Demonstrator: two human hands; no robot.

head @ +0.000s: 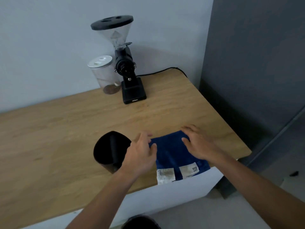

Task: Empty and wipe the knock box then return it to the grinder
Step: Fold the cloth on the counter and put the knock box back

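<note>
Notably, your left hand (140, 154) and right hand (199, 144) lay open, flat on the blue cloth (175, 154), gripping nothing; the knock box (110, 149) stood just left, well apart from the grinder (127, 66) on the desk (57, 138)

Two bare forearms enter from the lower edge, no sleeves showing. The left hand (140, 156) and right hand (200, 145) carry no gloves, rings or watch.

Grinder (130, 76) base lettering and cloth (175, 154) labels seem illegible.
</note>
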